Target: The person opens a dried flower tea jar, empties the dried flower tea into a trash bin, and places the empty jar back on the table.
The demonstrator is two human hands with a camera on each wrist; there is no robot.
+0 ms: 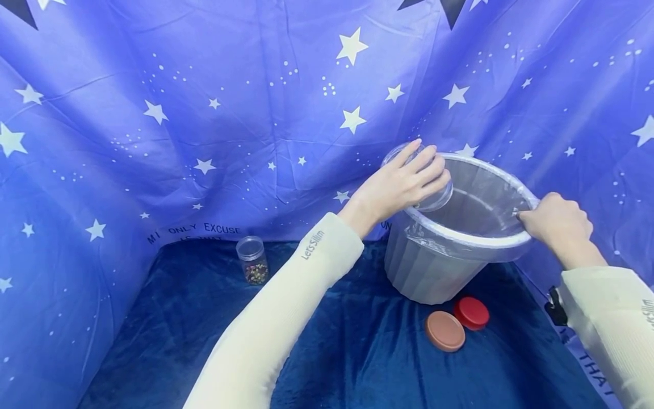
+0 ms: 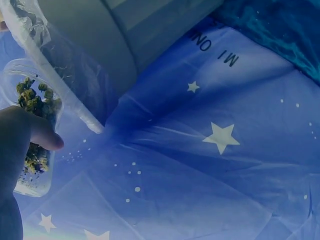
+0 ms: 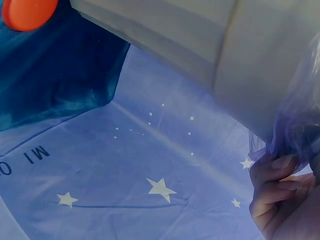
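Note:
My left hand [image 1: 409, 180] grips a clear jar [image 1: 439, 197] tipped on its side at the left rim of a grey bin [image 1: 434, 270]. Through the jar's wall in the left wrist view, dried yellow-green clumps [image 2: 34, 102] show inside. A thin clear plastic liner [image 1: 429, 243] is folded over the bin's rim. On the opposite side, my right hand [image 1: 559, 224] holds that rim, fingers curled under the outside over the liner [image 3: 295, 120]. The bin's bottom inside is hidden from view.
A second clear jar [image 1: 252, 262], lidless, stands at the left with small multicoloured bits in it. In front of the bin lie a red lid [image 1: 472, 313] and a brown-orange lid [image 1: 445, 331]. Dark blue cloth [image 1: 357, 352] covers the table; a starry curtain [image 1: 286, 113] hangs around it.

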